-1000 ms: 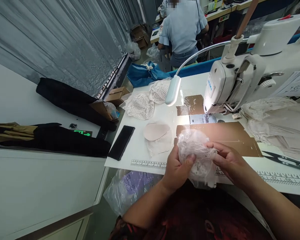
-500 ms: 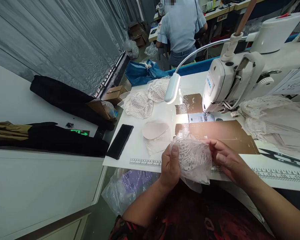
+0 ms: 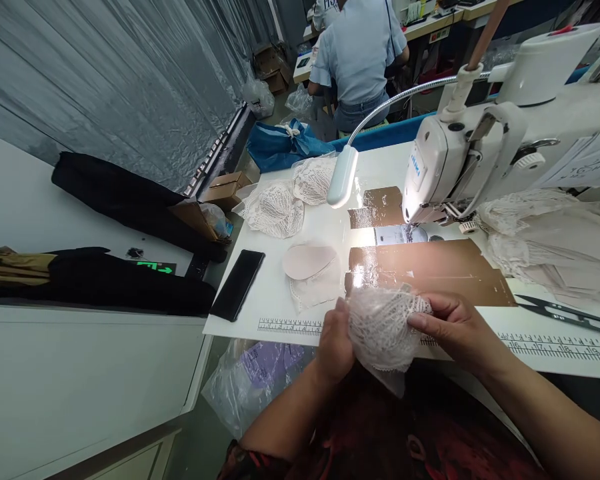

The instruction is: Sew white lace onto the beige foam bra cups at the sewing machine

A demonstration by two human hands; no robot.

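A white lace bra cup is held between my two hands over the table's front edge, its rounded lace side facing up. My left hand grips its left side, with the fingers partly hidden behind the fabric. On the right edge, my right hand pinches the lace between thumb and fingers. Beyond the cup stands a white sewing machine, its needle area lit. To the left lie a smooth beige pad and a lace piece partly under it. Two more lace cups rest farther back.
A black phone lies at the table's left corner. Black scissors and a heap of pale lace fabric are on the right. A lamp arches over the table. A person sits beyond a blue bag.
The lace cup has turned and rounded out in my hands. My right hand has gone from loosely touching its edge to pinching it with the thumb on top.
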